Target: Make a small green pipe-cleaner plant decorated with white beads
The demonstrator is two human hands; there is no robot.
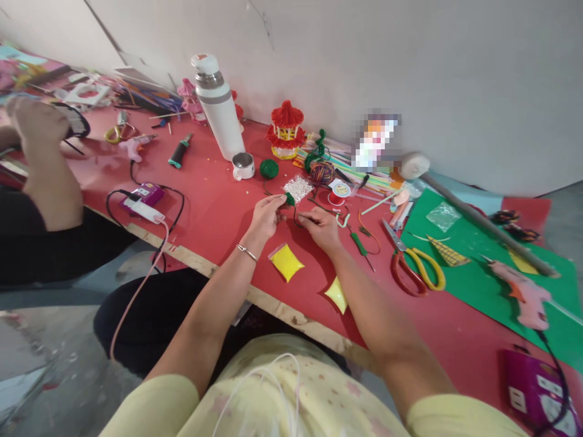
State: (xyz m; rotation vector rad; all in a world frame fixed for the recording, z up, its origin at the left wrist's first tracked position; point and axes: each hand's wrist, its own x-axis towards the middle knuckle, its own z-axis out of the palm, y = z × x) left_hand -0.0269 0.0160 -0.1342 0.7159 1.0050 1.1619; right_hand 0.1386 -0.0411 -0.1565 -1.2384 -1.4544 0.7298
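My left hand (268,216) is closed, pinching a small green yarn piece (290,198) between thumb and fingertips. A dark strand (295,213) hangs from that piece toward my right hand (322,229), whose fingers are pressed together on the strand. Just beyond the hands lie a bag of white beads (298,188) and a green yarn ball (269,169). A green-handled hook tool (358,243) rests to the right of my right hand. Nearer to me are a yellow packet (286,262) and a paler yellow packet (337,295), partly covered by my right forearm.
A tall white flask (221,115) stands behind a small cup (243,165). Scissors (412,267) and a pink glue gun (523,294) lie at right, by a green sheet (478,285). At left, another person's hand (40,124) is above the red table (204,212).
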